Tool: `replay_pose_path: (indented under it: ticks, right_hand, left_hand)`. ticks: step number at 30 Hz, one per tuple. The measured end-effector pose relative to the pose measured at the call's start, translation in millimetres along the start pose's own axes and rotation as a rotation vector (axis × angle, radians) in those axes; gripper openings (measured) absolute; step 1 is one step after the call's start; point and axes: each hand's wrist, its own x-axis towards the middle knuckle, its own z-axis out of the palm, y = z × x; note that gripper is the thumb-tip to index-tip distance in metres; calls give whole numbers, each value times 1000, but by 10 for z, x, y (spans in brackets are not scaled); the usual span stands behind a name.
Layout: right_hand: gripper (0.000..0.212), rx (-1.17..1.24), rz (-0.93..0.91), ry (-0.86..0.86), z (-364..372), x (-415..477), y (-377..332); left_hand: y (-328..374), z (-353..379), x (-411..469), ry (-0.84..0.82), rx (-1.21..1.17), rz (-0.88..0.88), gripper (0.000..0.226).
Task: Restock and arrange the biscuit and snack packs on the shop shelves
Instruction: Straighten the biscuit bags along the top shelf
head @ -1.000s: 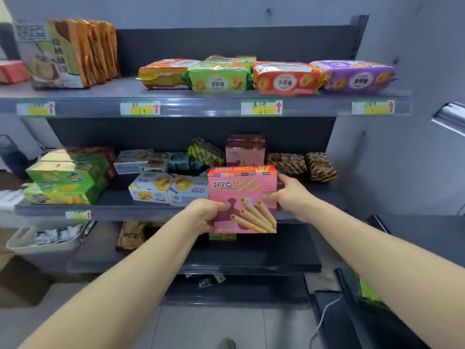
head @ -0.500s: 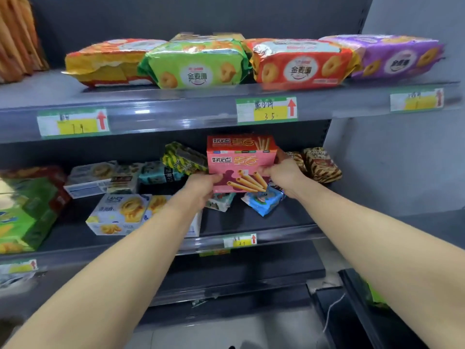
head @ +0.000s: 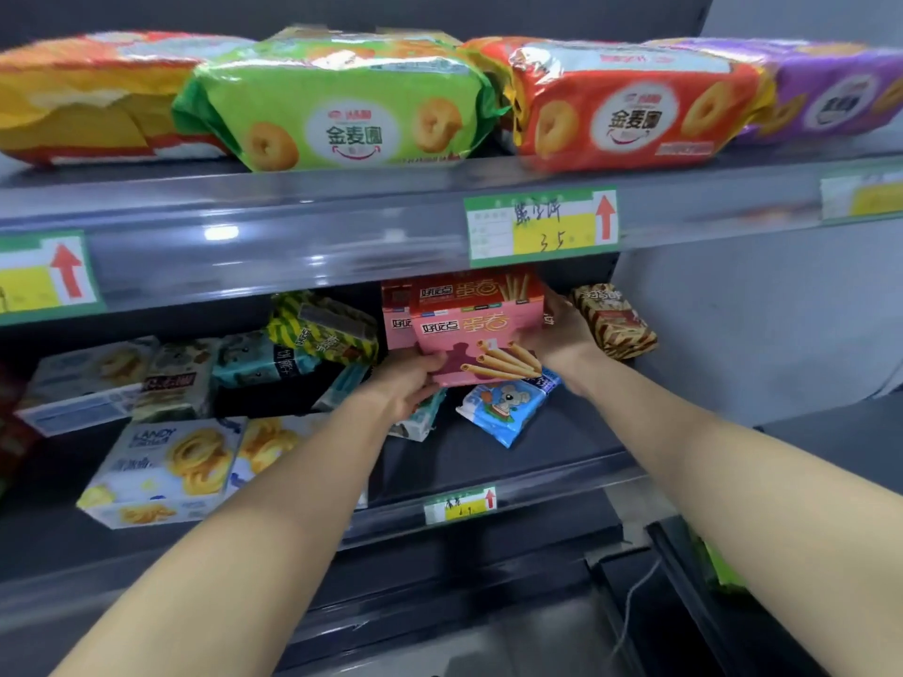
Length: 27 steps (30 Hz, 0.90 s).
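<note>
Head view: both hands reach into the middle shelf (head: 488, 461), gripping one pink egg-roll box (head: 476, 346) between them. Left hand (head: 408, 383) clamps the box's lower left corner, thumb on the front face. Right hand (head: 557, 334) holds the right edge, fingers wrapped behind. Box is tilted, front face up toward camera, held above the shelf floor at the back of the bay. A second pink box (head: 398, 310) of the same kind sits just behind and left of it, touching or nearly so; can't tell which.

Under the held box: blue mouse-print pack (head: 505, 405) lying flat on the shelf, and a pale teal pack (head: 420, 420) partly hidden by the left wrist. Right of the right hand: brown striped pack (head: 613, 320), tilted. Left of the boxes: yellow-green striped pack (head: 325, 329) leaning on a teal pack (head: 259, 359). Front left: white ring-cookie box (head: 166, 469), with another white box (head: 83, 383) behind it.

Upper shelf (head: 293, 222), row of cookie bags lying flat: yellow-orange (head: 93, 100), green (head: 337, 105), red (head: 630, 105), purple (head: 840, 90). Price tag (head: 540, 224) with red arrow on the upper shelf lip; smaller tag (head: 459, 505) on the middle lip
</note>
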Motion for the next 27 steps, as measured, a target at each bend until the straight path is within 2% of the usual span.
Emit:
replay_pose_path:
  ticks: [7,12,20,25,27]
  right_hand:
    - [56,87,3,14,-14,42,192]
    - [52,181,-1,-14,-25,57,248]
    - [54,40,-49,-38,249,107,213]
    - [67,83,-68,-111,483,156,132]
    - [63,118,-54,-118,518,176,150]
  left_hand:
    - [-90,52,154,-29,96,35,17]
    - [-162,54,213,-37,175,32,20]
    - [-198,-219,209,54,191,59,38]
    - [-204,-415,182,146,129,135,27]
    - [-220,-421,161,166,140,170,29]
